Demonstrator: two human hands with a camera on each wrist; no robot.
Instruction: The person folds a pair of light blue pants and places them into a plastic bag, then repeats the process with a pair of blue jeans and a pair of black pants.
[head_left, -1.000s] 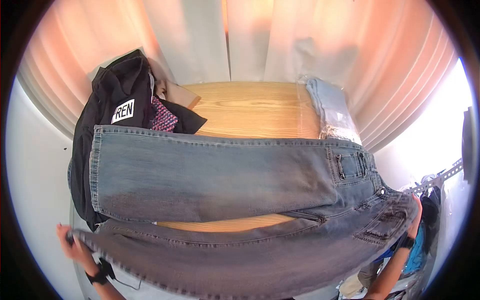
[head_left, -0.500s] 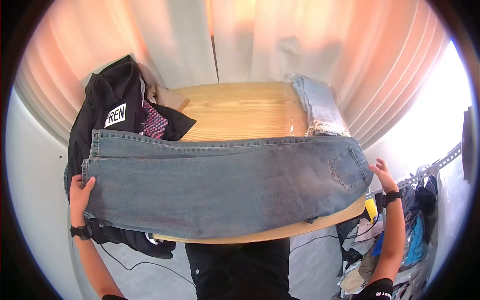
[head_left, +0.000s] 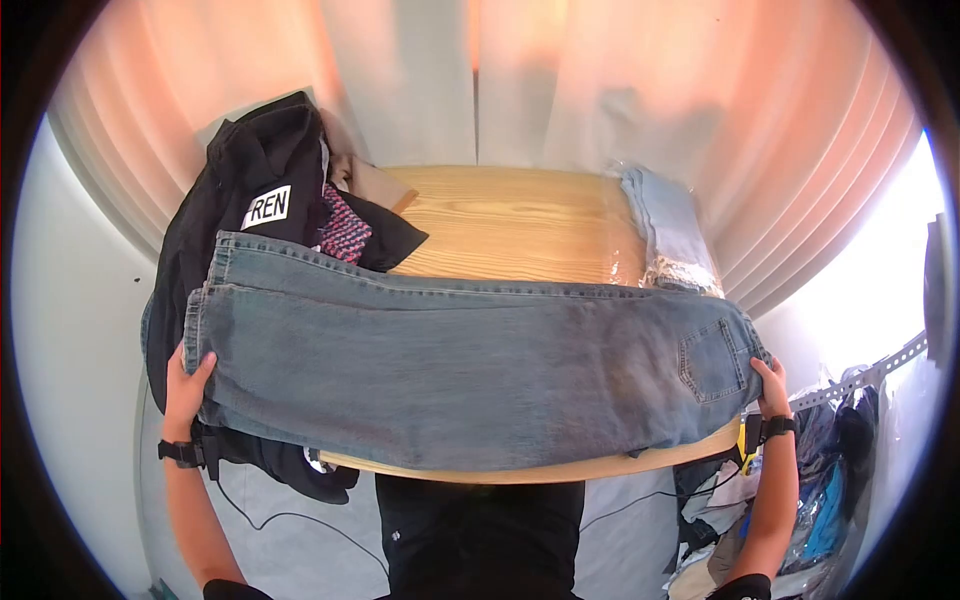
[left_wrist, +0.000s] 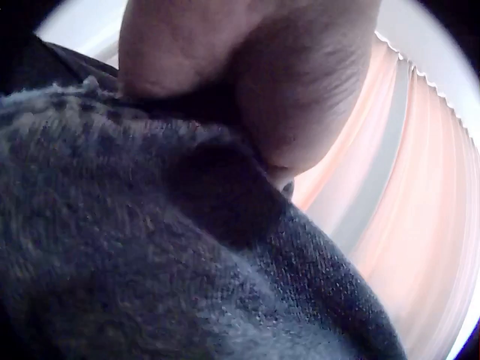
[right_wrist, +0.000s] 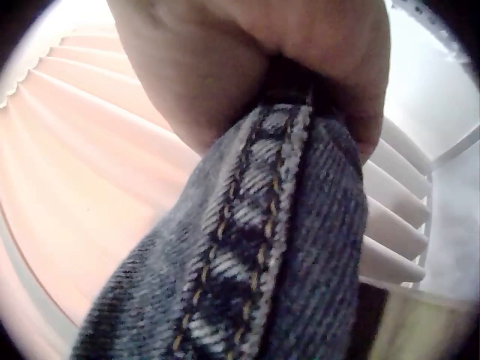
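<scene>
Blue faded jeans (head_left: 470, 370) lie folded lengthwise across the table, one leg over the other, back pocket (head_left: 712, 362) upward at the right. At the hems on the left, my left hand (head_left: 187, 385) grips the near corner, thumb on top. The left wrist view shows its thumb and fingers closed over the frayed denim edge (left_wrist: 67, 112). My right hand (head_left: 771, 388) pinches the waist end at the right. In the right wrist view, a stitched denim band (right_wrist: 251, 195) runs up between its fingers and thumb.
A black garment (head_left: 240, 180) with a white "FREN" label is heaped at the back left, beside pink-and-blue knit fabric (head_left: 345, 230). Light blue jeans (head_left: 670, 230) in clear plastic lie back right. Bagged clothes (head_left: 825, 500) sit low at the right, below a perforated metal rail (head_left: 860, 380).
The near leg, held up by both hands earlier, has been laid over the far leg. The right hand, open beside the waist half a second ago, now pinches it.
</scene>
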